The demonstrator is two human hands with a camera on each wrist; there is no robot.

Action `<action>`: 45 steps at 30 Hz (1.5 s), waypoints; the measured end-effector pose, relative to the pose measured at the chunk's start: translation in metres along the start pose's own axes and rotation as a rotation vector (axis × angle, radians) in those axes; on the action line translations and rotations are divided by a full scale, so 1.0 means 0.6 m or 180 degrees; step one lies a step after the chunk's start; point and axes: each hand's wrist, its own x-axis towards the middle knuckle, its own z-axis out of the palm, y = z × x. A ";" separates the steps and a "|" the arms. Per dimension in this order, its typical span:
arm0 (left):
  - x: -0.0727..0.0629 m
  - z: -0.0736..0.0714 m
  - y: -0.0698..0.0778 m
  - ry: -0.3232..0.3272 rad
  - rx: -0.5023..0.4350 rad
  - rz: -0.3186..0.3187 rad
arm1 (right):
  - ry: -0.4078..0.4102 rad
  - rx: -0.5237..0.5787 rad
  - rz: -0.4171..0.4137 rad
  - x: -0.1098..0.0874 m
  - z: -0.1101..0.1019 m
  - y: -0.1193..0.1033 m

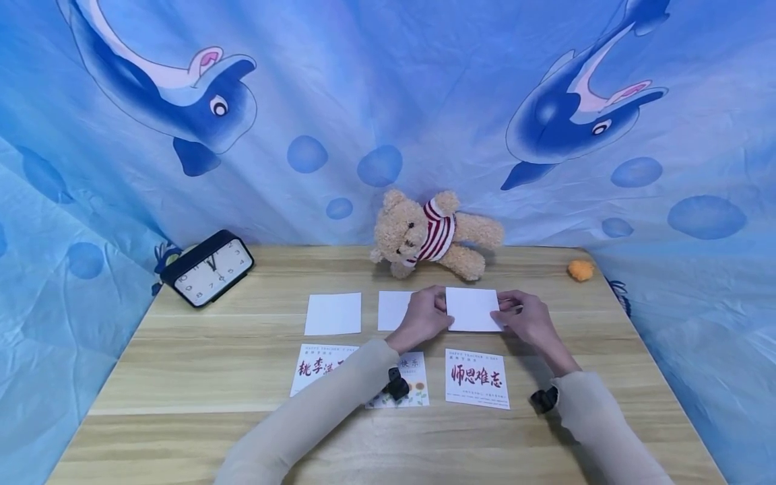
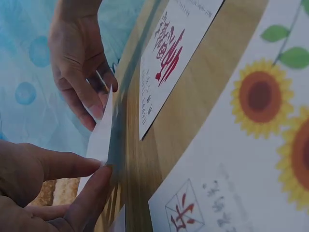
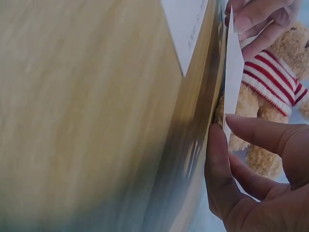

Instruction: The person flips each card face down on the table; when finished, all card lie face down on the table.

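Note:
My left hand (image 1: 422, 315) and right hand (image 1: 526, 316) pinch opposite side edges of one blank white card (image 1: 473, 310). Both wrist views show it raised off the wood, thumb on one face and fingertips behind. Left of it, a second white card (image 1: 393, 311) lies partly behind my left hand, and a third white card (image 1: 333, 314) lies farther left. In the front row, a card with red lettering (image 1: 477, 378) lies below the held one. A sunflower card (image 2: 260, 92) and another red-lettered card (image 1: 315, 367) are partly covered by my left sleeve.
A teddy bear (image 1: 424, 232) in a striped shirt lies at the table's back edge, behind the held card. A black desk clock (image 1: 209, 268) stands at the back left. An orange fuzzy ball (image 1: 580, 270) sits at the back right. Blue dolphin-print cloth (image 1: 424, 87) surrounds the wooden table (image 1: 200, 377).

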 end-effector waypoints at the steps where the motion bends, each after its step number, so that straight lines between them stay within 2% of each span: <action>1: 0.003 0.001 0.000 -0.0014 0.0022 -0.0034 | 0.0000 -0.0009 -0.0001 0.001 -0.001 0.001; 4: 0.009 0.005 0.000 -0.0029 0.0141 -0.0073 | -0.0008 -0.0056 -0.0015 0.003 -0.004 0.003; 8: 0.016 0.011 -0.001 -0.0027 0.0296 0.0002 | -0.0024 -0.0141 -0.0051 0.007 -0.007 0.006; 12: 0.020 0.015 0.001 -0.0050 0.0318 0.0038 | -0.0076 -0.0125 0.0011 0.010 -0.010 0.010; 26: 0.025 0.017 0.008 -0.0145 0.0477 -0.0140 | -0.0181 -0.0100 0.0101 0.014 -0.012 0.017; 31: 0.023 0.014 0.010 -0.0143 0.0513 -0.0125 | -0.0151 -0.0179 -0.0011 0.010 -0.012 0.016; 38: 0.011 0.000 0.012 -0.0231 0.0367 -0.0165 | 0.0050 -0.0418 -0.0366 -0.012 -0.010 0.001; 42: -0.003 -0.022 0.012 -0.0236 0.0101 -0.0192 | 0.0048 -0.0463 -0.0512 -0.028 -0.002 -0.016; 45: -0.017 -0.043 0.015 -0.0249 -0.0036 -0.0129 | 0.0009 -0.0418 -0.0591 -0.040 0.003 -0.029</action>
